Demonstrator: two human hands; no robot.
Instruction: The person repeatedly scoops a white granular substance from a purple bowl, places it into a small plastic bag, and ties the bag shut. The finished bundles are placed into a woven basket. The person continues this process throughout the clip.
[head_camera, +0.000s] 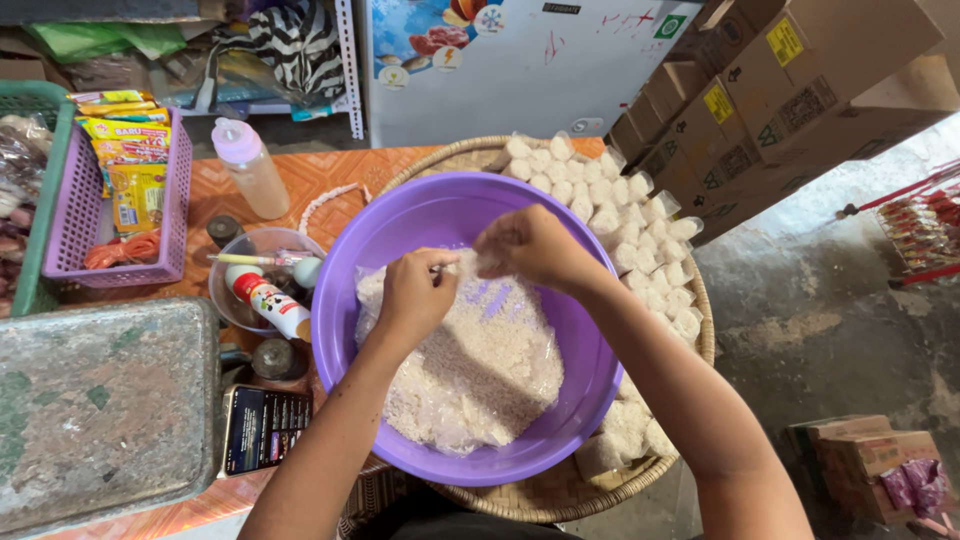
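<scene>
Head view: left hand (415, 295) and right hand (530, 245) pinch a small clear rice packet (462, 264).

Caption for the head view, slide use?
Both hands pinch a small clear bag above a purple basin of white grains.

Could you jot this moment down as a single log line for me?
left hand and right hand: pinching small clear bag | over: white grains in purple basin | behind: filled packets on woven tray

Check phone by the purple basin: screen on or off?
On. The phone lies flat, face up, left of the purple basin; its screen glows with coloured content.
</scene>
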